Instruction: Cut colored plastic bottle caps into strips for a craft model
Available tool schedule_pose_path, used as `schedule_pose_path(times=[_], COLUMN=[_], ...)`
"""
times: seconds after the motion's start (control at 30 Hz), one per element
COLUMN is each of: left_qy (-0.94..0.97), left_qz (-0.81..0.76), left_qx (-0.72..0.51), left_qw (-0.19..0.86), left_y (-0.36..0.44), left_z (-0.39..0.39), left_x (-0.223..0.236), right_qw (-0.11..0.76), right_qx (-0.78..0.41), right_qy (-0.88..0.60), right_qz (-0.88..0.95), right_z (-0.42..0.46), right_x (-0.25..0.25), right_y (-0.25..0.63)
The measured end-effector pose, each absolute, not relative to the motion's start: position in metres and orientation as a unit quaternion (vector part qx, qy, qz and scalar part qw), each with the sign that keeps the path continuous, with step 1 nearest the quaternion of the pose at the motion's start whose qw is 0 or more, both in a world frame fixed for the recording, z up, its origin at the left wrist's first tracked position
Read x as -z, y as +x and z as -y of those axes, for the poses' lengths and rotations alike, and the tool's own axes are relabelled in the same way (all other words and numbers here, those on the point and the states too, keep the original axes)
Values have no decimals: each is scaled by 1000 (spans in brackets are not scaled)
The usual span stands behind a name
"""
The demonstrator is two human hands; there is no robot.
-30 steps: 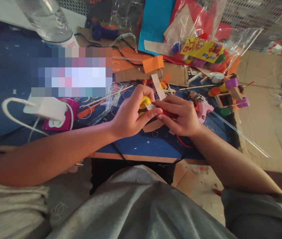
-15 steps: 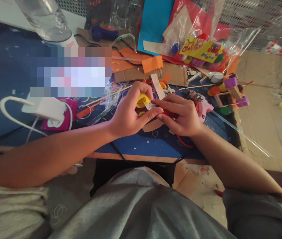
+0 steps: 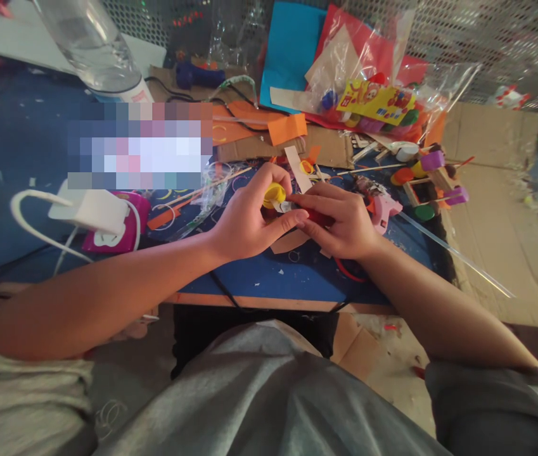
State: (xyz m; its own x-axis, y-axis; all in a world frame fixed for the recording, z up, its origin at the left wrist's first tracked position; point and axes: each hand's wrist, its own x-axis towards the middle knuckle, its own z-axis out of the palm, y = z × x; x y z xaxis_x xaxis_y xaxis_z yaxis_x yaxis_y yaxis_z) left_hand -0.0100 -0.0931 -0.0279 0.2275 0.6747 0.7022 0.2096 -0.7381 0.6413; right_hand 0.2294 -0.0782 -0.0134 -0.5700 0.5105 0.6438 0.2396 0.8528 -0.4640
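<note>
My left hand point(image 3: 254, 212) curls around a yellow round cap point(image 3: 274, 194), its thumb stretched toward the right fingertips. A small pale piece point(image 3: 282, 206) shows beside the cap, between both hands. Closed around a slim red object point(image 3: 316, 216), my right hand point(image 3: 342, 218) nearly touches the left thumb; the fingers cover most of that object, and its kind cannot be made out. Below the right wrist a red curved loop point(image 3: 350, 272) lies on the blue tabletop. Brown card pieces point(image 3: 292, 242) are under the hands. A pink glue gun point(image 3: 385, 209) lies right of the right hand.
A magenta power socket point(image 3: 115, 244) with a white plug point(image 3: 88, 212) stands left, near a water bottle point(image 3: 107, 60). Paper scraps and sticks litter the middle. Farther back are coloured sheets point(image 3: 292, 54) and a plastic bag point(image 3: 377, 107). A stick-and-cap model point(image 3: 428, 180) stands right, by cardboard point(image 3: 492, 221).
The view has shifted slightly. Both hands keep nearly the same pose, and the yellow cap looks a little more tilted between the left fingers.
</note>
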Motion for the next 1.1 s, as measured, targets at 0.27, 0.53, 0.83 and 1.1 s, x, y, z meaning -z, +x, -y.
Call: schedule_pose_path(times=[0.27,0.53,0.83,1.1], left_qy=[756,740,720,705], left_qz=[-288,-279,-264,-254], left_qx=[-536,-526,-527,-530], left_qw=[241,312,367,398], left_y=[-10,-9,-8,-8], left_z=[94,102,100,98], left_x=[27,26,29,30], right_qw=[399,417,435,439], right_qx=[-157,-146,-130,-116], right_qy=[-231,-243,-245,-246], right_qz=[873,863,857,857], right_z=[78,79,78,77], right_x=[11,9,11,12], right_y=[232,232,230,230])
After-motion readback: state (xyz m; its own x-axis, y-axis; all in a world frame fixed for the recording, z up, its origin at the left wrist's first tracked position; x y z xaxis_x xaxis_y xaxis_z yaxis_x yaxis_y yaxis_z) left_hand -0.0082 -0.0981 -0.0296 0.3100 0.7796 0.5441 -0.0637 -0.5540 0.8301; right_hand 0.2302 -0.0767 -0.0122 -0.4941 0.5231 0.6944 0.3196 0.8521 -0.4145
